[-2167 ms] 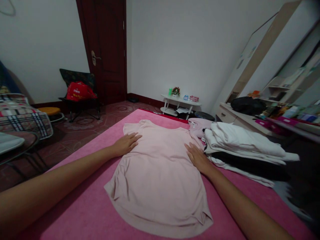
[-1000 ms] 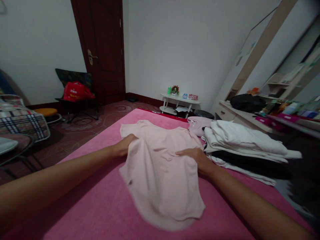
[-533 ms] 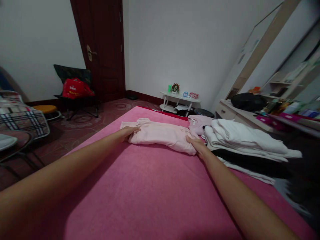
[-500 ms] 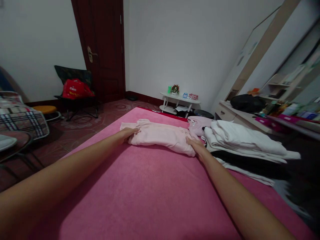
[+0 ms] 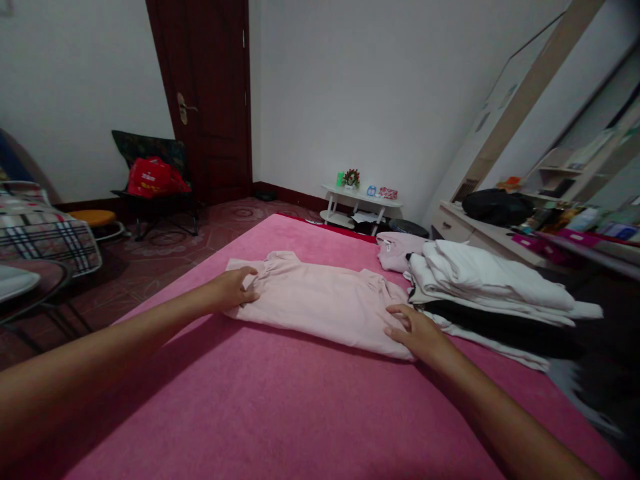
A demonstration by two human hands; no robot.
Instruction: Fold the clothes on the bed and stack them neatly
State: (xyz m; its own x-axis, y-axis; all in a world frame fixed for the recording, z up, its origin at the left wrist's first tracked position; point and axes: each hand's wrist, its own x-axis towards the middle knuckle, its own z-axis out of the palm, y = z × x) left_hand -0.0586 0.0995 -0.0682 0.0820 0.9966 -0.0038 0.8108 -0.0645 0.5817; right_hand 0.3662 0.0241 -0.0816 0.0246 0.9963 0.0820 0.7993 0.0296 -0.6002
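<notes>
A pale pink shirt point(image 5: 320, 300), folded into a wide strip with gathered fabric at both upper corners, lies across the pink bed cover point(image 5: 300, 407). At its left end my left hand point(image 5: 234, 291) grips the edge, thumb and fingers curled round the cloth. My right hand point(image 5: 420, 332) holds the right end, with the thumb and forefinger curved over the top and the other fingers partly hidden.
Right of the shirt is a stack of folded white clothes point(image 5: 490, 280) with a black garment point(image 5: 500, 327) in it. A folded pale lilac garment point(image 5: 397, 251) lies behind. Beyond the bed stand a low white table point(image 5: 357, 195) and a chair with a red bag point(image 5: 155, 179).
Both hands have drawn the shirt toward me, and it now lies flatter and looks wider. My left hand has also shifted left, my right hand slightly right.
</notes>
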